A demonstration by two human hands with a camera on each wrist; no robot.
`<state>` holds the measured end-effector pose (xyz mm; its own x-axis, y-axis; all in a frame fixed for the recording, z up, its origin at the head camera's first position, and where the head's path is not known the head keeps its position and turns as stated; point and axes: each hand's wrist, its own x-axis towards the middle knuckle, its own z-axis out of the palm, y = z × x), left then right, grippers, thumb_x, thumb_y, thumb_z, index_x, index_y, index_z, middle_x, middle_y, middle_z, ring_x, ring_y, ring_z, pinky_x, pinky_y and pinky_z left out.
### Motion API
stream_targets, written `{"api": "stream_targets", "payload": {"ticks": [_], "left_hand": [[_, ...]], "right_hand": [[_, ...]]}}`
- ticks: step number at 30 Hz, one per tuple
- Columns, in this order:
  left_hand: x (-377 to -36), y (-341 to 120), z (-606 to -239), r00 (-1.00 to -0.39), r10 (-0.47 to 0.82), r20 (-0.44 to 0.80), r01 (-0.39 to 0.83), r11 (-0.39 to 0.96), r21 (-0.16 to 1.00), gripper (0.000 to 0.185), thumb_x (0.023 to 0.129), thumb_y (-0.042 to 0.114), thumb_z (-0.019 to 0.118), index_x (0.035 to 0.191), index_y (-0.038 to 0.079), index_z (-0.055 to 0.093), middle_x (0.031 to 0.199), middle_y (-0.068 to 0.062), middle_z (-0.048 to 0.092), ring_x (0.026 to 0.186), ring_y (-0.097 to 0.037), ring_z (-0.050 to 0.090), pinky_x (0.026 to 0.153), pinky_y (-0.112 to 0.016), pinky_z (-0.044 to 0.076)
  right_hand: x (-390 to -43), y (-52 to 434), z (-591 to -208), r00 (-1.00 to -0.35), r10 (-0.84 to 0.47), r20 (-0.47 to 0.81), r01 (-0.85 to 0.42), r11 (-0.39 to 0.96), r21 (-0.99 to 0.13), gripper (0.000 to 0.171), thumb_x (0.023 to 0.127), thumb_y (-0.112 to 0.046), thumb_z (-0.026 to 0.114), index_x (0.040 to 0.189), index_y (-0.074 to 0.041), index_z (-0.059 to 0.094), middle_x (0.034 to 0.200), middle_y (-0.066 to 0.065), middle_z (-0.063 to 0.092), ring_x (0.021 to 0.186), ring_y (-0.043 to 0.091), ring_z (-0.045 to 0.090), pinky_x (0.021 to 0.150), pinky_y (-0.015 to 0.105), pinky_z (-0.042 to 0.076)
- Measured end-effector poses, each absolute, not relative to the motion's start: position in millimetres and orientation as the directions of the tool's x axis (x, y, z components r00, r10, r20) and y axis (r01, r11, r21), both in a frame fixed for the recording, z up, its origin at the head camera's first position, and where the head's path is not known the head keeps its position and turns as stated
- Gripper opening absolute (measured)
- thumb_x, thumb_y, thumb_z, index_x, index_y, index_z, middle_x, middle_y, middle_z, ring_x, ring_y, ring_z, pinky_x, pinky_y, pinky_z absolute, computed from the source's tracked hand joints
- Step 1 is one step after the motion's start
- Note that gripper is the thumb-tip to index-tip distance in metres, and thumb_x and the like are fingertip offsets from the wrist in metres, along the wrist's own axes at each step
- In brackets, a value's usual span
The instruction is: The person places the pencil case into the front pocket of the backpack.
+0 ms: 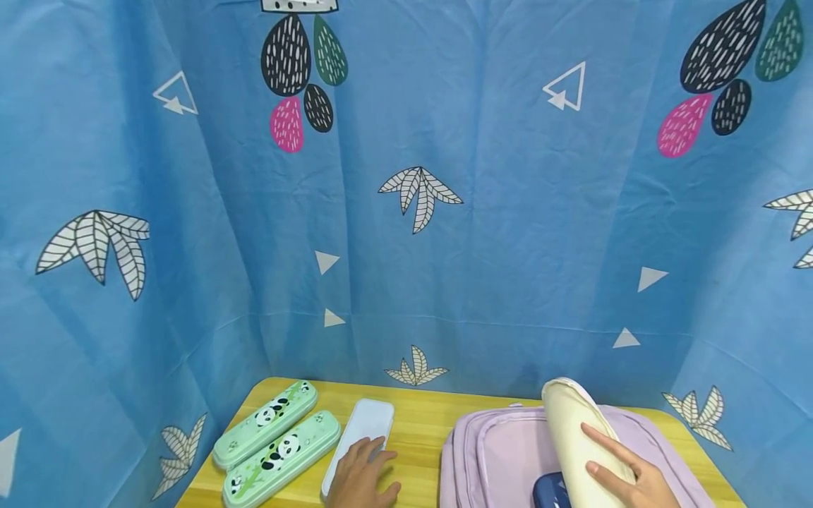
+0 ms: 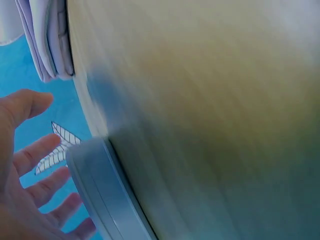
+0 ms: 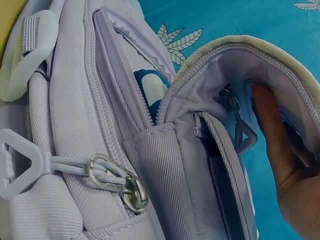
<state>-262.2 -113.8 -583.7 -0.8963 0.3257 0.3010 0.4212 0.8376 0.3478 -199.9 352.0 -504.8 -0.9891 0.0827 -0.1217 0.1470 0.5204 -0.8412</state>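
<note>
A lilac backpack (image 1: 514,451) lies on the table at right, its front pocket unzipped. My right hand (image 1: 638,480) grips the pocket's cream-backed flap (image 1: 571,444), holding it folded up. In the right wrist view, a digit reaches against the flap's lilac inside (image 3: 227,75), near a zip pull (image 3: 246,136). A dark blue item with white marks (image 1: 551,490) shows in the pocket, mostly hidden. My left hand (image 1: 365,476), fingers spread and slightly bent, is over a pale blue-white pencil case (image 1: 371,420); whether it touches is unclear.
Two mint-green panda pencil cases (image 1: 267,423) lie side by side at the table's left. Bare yellow wood table (image 1: 422,437) shows between the pale case and the backpack. A blue patterned curtain (image 1: 413,282) hangs behind and at both sides.
</note>
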Motion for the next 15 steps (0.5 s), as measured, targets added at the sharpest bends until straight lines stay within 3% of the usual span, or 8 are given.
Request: {"api": "stream_targets", "payload": {"ticks": [6,15], "left_hand": [[-262,-132,-582,-0.944,0.260,0.202,0.320,0.870,0.375,0.051,0.087,0.049,0.085,0.125,0.017,0.076,0.145,-0.017,0.065,0.133,-0.048,0.056,0.099,-0.073,0.051],[-260,-145,-581,-0.986,0.149,0.078,0.168,0.895,0.413,0.070,0.080,0.050,0.088,0.135,0.012,0.070,0.151,-0.021,0.059,0.139,-0.050,0.052,0.105,-0.075,0.048]], "right_hand": [[-202,351,-505,-0.993,0.089,-0.081,0.118,0.571,-0.812,0.071,0.105,-0.049,0.070,0.167,-0.023,0.047,0.170,0.011,0.043,0.111,-0.021,0.047,0.088,0.017,0.055],[-201,350,-505,-0.992,0.075,-0.100,0.125,0.562,-0.818,0.073,0.106,-0.048,0.069,0.169,-0.021,0.042,0.174,0.024,0.035,0.111,-0.019,0.047,0.087,0.017,0.055]]}}
